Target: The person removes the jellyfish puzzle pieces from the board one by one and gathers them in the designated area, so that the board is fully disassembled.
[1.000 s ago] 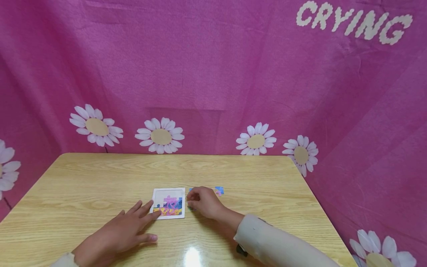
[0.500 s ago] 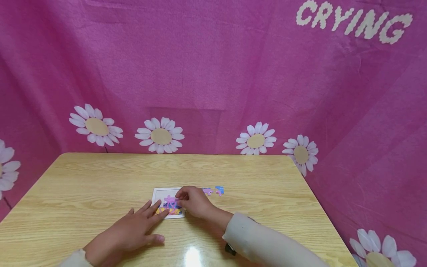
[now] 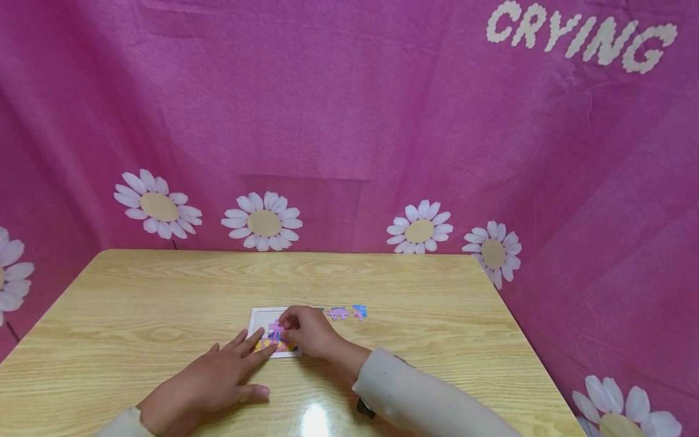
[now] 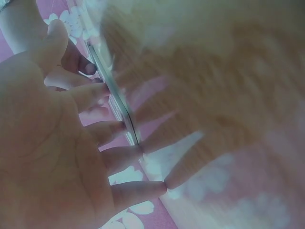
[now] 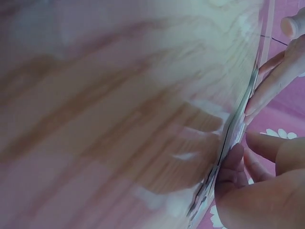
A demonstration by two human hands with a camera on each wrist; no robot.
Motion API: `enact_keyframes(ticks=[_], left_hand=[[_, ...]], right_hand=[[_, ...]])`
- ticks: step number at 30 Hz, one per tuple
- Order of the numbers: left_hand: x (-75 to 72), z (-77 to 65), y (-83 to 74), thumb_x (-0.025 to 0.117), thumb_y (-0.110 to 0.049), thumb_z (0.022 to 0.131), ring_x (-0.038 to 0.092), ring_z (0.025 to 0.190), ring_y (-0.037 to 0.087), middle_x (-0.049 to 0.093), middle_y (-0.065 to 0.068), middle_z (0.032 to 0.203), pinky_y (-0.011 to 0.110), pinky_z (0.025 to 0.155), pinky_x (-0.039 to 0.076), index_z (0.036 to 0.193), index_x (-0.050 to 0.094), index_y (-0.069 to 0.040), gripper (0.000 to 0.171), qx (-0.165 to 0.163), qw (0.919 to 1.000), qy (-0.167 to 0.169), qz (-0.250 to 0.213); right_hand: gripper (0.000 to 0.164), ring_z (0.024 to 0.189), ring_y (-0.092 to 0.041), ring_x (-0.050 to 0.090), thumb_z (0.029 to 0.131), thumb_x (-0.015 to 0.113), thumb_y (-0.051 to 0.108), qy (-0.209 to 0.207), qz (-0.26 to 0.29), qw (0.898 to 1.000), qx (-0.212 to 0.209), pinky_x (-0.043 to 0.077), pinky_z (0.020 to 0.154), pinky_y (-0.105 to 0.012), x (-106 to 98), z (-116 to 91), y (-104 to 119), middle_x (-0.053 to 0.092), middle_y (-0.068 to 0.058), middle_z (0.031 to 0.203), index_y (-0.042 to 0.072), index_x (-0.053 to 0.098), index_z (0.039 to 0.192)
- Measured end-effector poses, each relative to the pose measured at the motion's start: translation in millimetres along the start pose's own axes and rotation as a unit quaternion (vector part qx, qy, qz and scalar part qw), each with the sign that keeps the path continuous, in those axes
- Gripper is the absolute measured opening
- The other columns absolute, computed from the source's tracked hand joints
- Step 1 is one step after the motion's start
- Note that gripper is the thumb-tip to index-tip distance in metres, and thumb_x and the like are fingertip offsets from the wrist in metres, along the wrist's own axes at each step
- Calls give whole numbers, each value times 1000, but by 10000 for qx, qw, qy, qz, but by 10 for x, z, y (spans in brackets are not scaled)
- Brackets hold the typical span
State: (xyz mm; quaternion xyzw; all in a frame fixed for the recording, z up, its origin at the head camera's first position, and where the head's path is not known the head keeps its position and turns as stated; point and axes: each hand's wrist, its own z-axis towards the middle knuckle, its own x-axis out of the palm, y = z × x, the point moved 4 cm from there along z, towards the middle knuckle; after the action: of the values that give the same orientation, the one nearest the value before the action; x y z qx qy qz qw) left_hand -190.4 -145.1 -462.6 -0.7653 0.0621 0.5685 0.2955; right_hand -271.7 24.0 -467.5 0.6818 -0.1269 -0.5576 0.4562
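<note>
A white-framed jigsaw tray lies on the table, its lower part filled with pink, blue and yellow pieces. My left hand is spread flat, two fingertips resting over the tray's lower left. From the left wrist view, the left hand's straight fingers touch the tray edge. Over the tray's right half, my right hand has thumb and fingers curled together in a pinch on a puzzle piece, mostly hidden by the fingers. Its fingertips meet close at the tray in the right wrist view, where the right hand shows.
Loose puzzle pieces lie right of the tray: a pink one with an eye and a blue and pink one. Another is partly behind the right hand. The wooden table ends at a pink curtain with daisies.
My right hand has moved left from the loose pieces onto the tray, uncovering the pink piece with the eye. The left hand has slid slightly right, further over the tray.
</note>
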Motion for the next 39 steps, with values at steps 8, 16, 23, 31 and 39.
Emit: enact_keyframes(ticks=[8, 16, 23, 31, 39], left_hand=[[2, -5, -4, 63, -68, 89, 25, 152, 49, 31, 14, 167, 82, 104, 27, 157, 46, -21, 85, 16, 10000, 13, 9], [-3, 3, -7, 63, -68, 90, 25, 152, 49, 30, 15, 167, 83, 103, 27, 158, 45, -21, 84, 9, 10000, 63, -6], [-14, -7, -16, 64, -66, 90, 25, 152, 50, 31, 15, 167, 83, 103, 27, 157, 46, -20, 83, 23, 10000, 59, -57], [-11, -2, -12, 64, -66, 90, 25, 152, 50, 30, 15, 168, 83, 103, 26, 157, 46, -21, 83, -6, 9999, 90, -114], [-1, 6, 1, 64, -67, 90, 25, 152, 50, 30, 14, 168, 84, 103, 27, 157, 46, -21, 83, -2, 9999, 64, -91]], right_hand=[[17, 74, -4, 50, 89, 80, 4, 58, -765, 9968, 212, 46, 71, -19, 16, 37, 45, 60, 4, 82, 4, 72, 104], [15, 74, -6, 49, 90, 81, 8, 94, -1060, 9938, 314, 45, 70, -20, 37, 63, 46, 57, 5, 81, 7, 72, 102], [16, 74, -8, 47, 90, 80, 6, 121, -913, 9950, 374, 44, 69, -22, 47, 60, 47, 55, 2, 83, 7, 69, 102], [18, 77, -8, 47, 89, 81, 5, 19, -791, 9963, 350, 43, 71, -21, 32, 42, 60, 55, 1, 87, 9, 68, 101], [19, 76, -5, 50, 89, 80, 1, -191, -422, 9987, 226, 45, 71, -20, 23, 20, 79, 60, 0, 88, 10, 65, 99]])
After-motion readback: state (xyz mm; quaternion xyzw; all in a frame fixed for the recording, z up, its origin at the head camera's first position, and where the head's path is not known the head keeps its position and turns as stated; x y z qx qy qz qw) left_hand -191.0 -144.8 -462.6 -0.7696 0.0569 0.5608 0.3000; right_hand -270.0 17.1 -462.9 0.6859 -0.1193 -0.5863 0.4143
